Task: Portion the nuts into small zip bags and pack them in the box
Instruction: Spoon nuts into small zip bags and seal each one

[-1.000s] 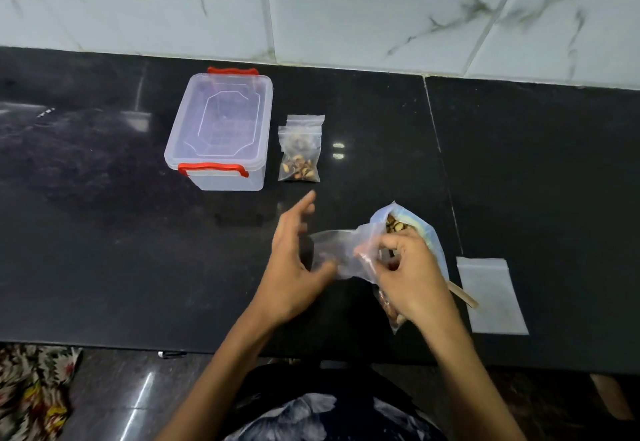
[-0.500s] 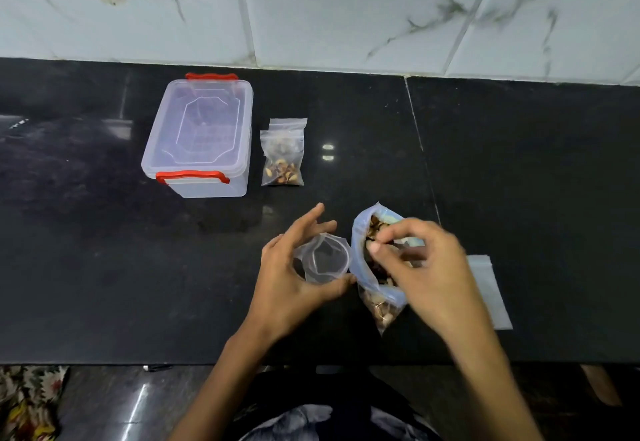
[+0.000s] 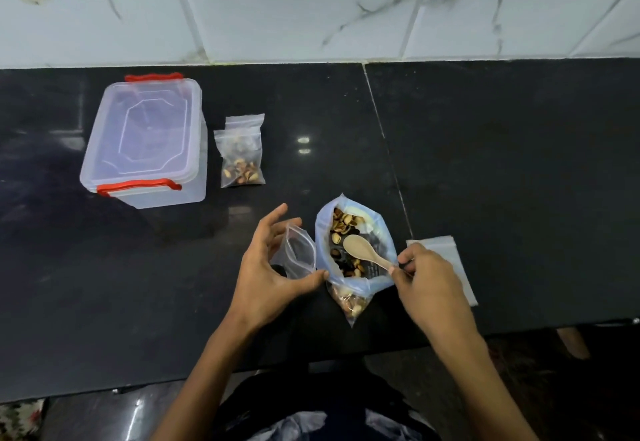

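Observation:
A big blue-rimmed bag of mixed nuts [image 3: 353, 232] stands open on the black counter [image 3: 502, 170]. My right hand [image 3: 429, 281] pinches the handle of a small wooden spoon [image 3: 363, 250], whose bowl lies over the nuts inside that bag. Just left of it, my left hand [image 3: 266, 267] holds a small empty zip bag [image 3: 299, 253] with its mouth open, thumb under it and fingers behind. A filled small zip bag [image 3: 240, 153] lies flat beside the clear plastic box [image 3: 149, 142] with red handles, whose lid is on.
Empty flat zip bags [image 3: 446, 267] lie at the right, partly under my right hand. The marble-tiled wall [image 3: 311, 7] runs behind the counter. The counter's front edge is close to my body.
My right hand has let go of the small bag and picked up the wooden spoon, bringing it over the nut bag. My left hand now holds the small bag open.

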Tool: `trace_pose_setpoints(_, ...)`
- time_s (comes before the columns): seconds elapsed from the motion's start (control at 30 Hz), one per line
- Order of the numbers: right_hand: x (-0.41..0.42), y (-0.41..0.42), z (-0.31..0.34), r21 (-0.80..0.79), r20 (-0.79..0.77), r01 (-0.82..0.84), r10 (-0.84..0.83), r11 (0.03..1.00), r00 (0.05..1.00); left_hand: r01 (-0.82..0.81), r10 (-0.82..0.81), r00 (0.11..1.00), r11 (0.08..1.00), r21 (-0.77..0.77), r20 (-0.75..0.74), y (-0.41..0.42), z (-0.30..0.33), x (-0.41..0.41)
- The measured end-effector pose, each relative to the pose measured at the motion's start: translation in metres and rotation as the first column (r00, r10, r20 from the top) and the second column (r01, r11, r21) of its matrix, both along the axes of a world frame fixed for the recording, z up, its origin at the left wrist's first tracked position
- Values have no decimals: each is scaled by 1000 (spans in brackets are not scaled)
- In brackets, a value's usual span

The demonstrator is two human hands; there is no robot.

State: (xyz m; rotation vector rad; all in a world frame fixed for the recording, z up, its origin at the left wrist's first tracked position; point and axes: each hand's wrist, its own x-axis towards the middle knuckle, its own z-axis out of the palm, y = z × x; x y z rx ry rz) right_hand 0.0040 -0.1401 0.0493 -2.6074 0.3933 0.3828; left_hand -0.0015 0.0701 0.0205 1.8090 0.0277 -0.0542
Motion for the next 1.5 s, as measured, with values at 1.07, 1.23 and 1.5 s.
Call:
trace_pose_setpoints(1.07, 27, -16, 5, 224, -162, -231, 270, 947, 949, -292, -80, 776, 833, -470, -625, -29, -5, -6)
trace_pose_setpoints(1.23, 29, -25, -6, 374, -233, -118, 216, 920, 948, -314, -60, 778, 824, -471, -625, -31, -3, -8)
trace_pose_setpoints(1.5, 28, -34, -9, 484, -217, 11, 107, 875, 970, -298, -55, 793, 834, -465, -606, -26, -2, -13)
